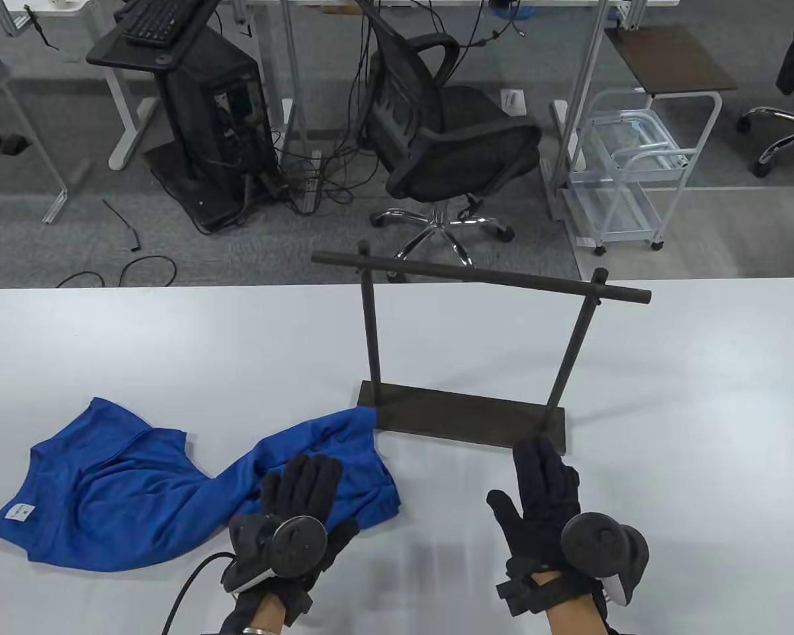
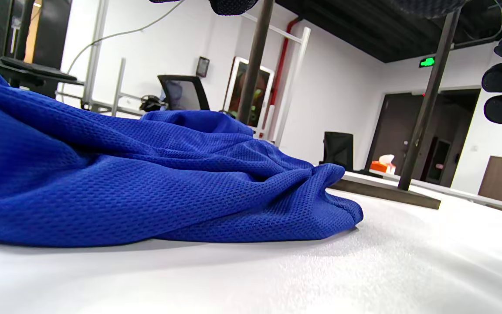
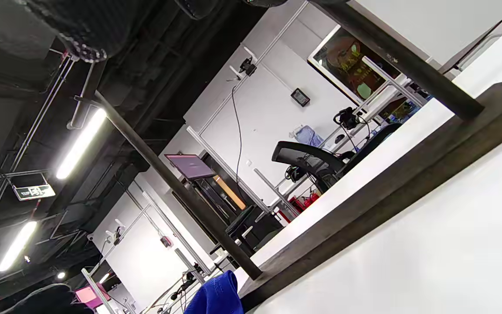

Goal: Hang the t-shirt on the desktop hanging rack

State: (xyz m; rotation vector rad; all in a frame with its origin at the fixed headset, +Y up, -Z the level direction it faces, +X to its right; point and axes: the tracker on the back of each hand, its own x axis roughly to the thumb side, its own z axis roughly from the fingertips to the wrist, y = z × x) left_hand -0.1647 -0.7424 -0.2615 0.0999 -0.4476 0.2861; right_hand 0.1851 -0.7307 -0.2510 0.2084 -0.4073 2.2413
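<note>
A blue t-shirt [image 1: 132,489] lies crumpled on the white table [image 1: 668,397] at the left; its right end reaches the base of the dark hanging rack [image 1: 476,350]. My left hand [image 1: 301,486] lies flat with fingers spread on the shirt's right end. In the left wrist view the shirt [image 2: 146,174] fills the left half. My right hand [image 1: 542,483] is open and flat, fingers extended, with its fingertips at the rack base's front right corner. The right wrist view shows the rack base [image 3: 386,192] up close and a bit of the shirt [image 3: 216,296].
The rack's crossbar [image 1: 483,278] spans two thin posts above its flat base. Past the table's far edge stand an office chair [image 1: 450,145], a computer cart [image 1: 192,112] and a white trolley [image 1: 628,172].
</note>
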